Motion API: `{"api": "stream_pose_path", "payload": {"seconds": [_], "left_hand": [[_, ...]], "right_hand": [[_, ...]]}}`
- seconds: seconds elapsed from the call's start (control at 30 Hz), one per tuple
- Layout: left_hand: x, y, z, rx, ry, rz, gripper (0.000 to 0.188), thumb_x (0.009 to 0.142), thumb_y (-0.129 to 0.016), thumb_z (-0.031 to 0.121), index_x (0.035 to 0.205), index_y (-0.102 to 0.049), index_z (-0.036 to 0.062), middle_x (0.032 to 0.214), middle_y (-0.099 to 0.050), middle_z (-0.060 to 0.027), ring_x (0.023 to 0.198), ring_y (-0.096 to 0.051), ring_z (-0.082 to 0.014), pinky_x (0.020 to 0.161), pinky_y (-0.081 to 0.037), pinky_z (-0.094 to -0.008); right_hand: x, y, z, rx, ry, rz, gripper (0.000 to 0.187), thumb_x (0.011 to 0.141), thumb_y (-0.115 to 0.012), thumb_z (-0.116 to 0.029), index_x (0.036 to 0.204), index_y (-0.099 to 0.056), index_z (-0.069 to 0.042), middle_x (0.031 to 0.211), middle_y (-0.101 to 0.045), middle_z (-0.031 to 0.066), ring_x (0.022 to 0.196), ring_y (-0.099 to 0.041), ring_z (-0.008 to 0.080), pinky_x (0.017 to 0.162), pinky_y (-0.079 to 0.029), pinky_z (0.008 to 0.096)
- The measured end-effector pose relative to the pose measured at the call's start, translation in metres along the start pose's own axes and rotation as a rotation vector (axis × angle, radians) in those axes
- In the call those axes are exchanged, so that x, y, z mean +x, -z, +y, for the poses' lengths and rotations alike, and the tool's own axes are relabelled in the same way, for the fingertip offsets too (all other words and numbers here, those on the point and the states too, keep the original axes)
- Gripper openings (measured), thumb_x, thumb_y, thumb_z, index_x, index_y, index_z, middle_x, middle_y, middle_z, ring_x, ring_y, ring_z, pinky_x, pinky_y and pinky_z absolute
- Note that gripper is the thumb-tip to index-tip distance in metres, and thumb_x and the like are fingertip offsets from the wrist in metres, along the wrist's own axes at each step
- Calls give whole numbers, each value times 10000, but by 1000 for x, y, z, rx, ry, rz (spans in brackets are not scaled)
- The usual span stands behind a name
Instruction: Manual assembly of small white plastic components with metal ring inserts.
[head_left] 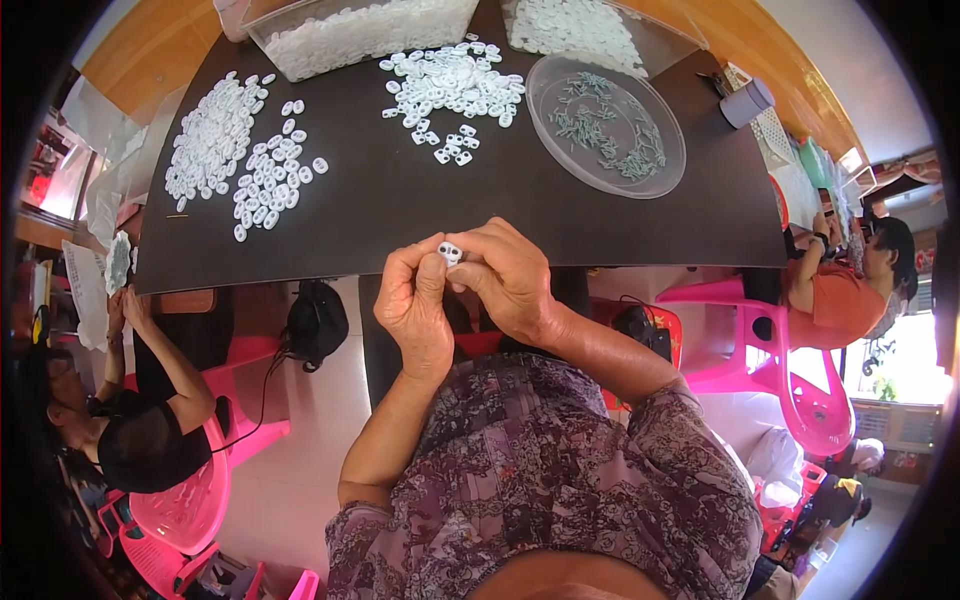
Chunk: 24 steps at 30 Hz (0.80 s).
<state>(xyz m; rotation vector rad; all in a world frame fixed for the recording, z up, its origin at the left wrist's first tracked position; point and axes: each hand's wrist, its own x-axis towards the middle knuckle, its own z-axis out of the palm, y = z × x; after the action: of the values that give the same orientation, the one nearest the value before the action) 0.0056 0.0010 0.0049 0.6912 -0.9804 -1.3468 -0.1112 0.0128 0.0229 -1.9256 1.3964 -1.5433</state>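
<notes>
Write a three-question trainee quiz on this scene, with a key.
1. True or false: only the left hand touches the small white piece above the person's lap.
2. What lies in the round clear tray? A) white ovals B) small grey-green pieces C) black cords
3. Fill in: the grey cylinder is to the ___ of the tray.

Key: 1. False; the right hand touches it too. 2. B. 3. Right.
</notes>
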Motion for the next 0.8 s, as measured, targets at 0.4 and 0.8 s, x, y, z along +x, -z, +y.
{"api": "stream_pose_path", "payload": {"seconds": [0.4,0.8], "left_hand": [[-3,-9,18,-10,-7,38,204,891,-585,101,1032,-595,-46,933,-612,-59,812,-551,-86,741,-450,-216],[-14,-9,9,93,-118,33,241,935,-519,139,1074,-569,-53,943,-563,-33,836,-509,-70,772,-430,-216]], "right_hand": [[1,1,-7,-76,128,58,290,734,-682,-52,1001,-600,23,831,-617,94,661,-538,209,602,-438,314],[-1,-10,-10,-228,319,127,181,815,-591,-28,971,-550,53,863,-577,153,667,-534,268,573,-445,338]]}}
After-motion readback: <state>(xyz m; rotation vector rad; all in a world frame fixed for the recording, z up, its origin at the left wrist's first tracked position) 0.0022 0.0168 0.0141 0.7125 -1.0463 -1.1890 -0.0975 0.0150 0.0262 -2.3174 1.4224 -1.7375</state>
